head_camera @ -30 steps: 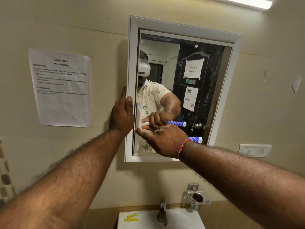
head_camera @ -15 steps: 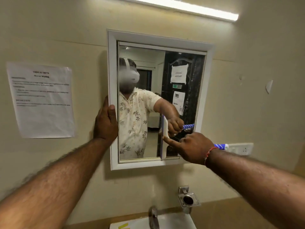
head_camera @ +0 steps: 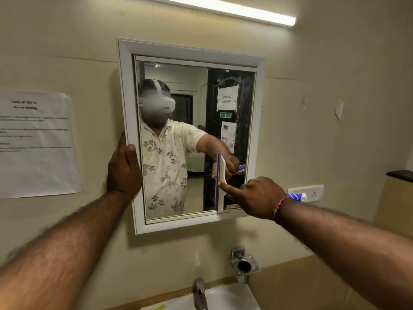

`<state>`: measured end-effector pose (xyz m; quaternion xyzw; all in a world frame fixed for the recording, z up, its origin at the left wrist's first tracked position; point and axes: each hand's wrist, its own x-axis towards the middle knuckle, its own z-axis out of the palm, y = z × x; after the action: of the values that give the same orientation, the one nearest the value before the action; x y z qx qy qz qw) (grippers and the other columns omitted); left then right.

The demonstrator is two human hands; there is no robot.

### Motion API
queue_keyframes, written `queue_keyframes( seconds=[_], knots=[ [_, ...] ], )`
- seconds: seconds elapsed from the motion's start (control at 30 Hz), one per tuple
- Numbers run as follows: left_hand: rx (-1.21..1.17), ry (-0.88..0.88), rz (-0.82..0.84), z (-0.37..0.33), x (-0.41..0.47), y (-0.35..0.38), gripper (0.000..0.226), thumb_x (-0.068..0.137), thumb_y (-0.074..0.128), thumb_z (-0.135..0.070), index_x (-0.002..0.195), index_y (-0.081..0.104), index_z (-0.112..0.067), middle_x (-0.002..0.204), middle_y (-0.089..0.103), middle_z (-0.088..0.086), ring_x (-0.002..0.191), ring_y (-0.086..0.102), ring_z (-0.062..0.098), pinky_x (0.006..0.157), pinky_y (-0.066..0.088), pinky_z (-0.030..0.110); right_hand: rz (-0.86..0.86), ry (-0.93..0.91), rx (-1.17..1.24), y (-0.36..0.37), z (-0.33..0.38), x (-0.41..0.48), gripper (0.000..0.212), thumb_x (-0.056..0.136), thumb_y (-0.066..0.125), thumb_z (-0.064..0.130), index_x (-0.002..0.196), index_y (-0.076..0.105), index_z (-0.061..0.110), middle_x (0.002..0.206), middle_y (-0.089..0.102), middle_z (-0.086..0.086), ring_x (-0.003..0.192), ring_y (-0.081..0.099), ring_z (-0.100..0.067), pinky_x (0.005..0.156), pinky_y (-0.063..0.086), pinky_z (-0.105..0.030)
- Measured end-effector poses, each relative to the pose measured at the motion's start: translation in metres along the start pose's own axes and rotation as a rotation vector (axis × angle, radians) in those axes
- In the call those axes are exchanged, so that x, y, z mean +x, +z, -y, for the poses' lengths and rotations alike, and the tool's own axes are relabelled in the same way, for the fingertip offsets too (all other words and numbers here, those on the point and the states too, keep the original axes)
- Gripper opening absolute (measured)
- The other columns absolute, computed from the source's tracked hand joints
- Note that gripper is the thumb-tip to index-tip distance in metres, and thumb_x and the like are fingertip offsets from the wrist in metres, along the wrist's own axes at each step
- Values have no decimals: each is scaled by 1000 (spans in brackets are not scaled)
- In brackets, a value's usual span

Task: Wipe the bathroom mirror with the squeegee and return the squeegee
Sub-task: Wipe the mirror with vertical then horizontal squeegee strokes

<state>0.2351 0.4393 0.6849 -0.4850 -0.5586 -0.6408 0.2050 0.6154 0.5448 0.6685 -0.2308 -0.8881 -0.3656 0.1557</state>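
A white-framed mirror point(head_camera: 259, 121) hangs on the beige wall. My right hand point(head_camera: 257, 198) grips the squeegee point(head_camera: 220, 173) by its blue-and-white striped handle, whose end sticks out past my wrist. My forefinger lies stretched along the neck. The white blade stands upright against the glass in the lower right part of the mirror, its foot at the bottom frame. My left hand point(head_camera: 124, 173) rests on the left side of the frame, thumb over the front edge, fingers behind. The reflection shows a person in a floral shirt.
A printed task sheet point(head_camera: 38, 144) is taped to the wall on the left. Below the mirror are a white basin point(head_camera: 228, 298) with a chrome tap point(head_camera: 200, 294) and a chrome holder point(head_camera: 244, 266). A wall socket point(head_camera: 312, 193) sits to the right, a tube light point(head_camera: 223, 7) above.
The squeegee blade has slid rightward across the glass, from the left edge to the lower right part. The left hand has stayed on the frame. The view has shifted so the mirror sits further left.
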Motion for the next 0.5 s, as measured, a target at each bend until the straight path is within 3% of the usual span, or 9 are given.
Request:
queue_keyframes(
  seconds=[0.17, 0.27, 0.5],
  knots=[
    [-18, -1, 6, 3, 0, 0, 59, 116, 31, -41, 166, 41, -12, 153, 59, 23, 140, 56, 41, 117, 45, 42, -316, 376, 261, -26, 0, -3, 53, 111, 38, 49, 164, 36, 45, 68, 68, 0, 52, 61, -25, 52, 35, -29],
    [-22, -8, 17, 3, 1, 0, 61, 115, 30, -44, 165, 42, -12, 155, 58, 21, 141, 55, 41, 118, 43, 41, -390, 600, 444, -43, -5, 5, 45, 112, 45, 44, 157, 50, 46, 74, 73, -4, 58, 60, -25, 55, 34, -31],
    [-43, -49, 47, -1, -1, -2, 63, 113, 30, -46, 166, 41, -14, 152, 59, 24, 138, 57, 46, 116, 46, 49, -533, 767, 700, -95, -29, 43, 43, 114, 48, 40, 155, 57, 32, 102, 80, 3, 71, 67, -6, 62, 54, -21]
  ],
)
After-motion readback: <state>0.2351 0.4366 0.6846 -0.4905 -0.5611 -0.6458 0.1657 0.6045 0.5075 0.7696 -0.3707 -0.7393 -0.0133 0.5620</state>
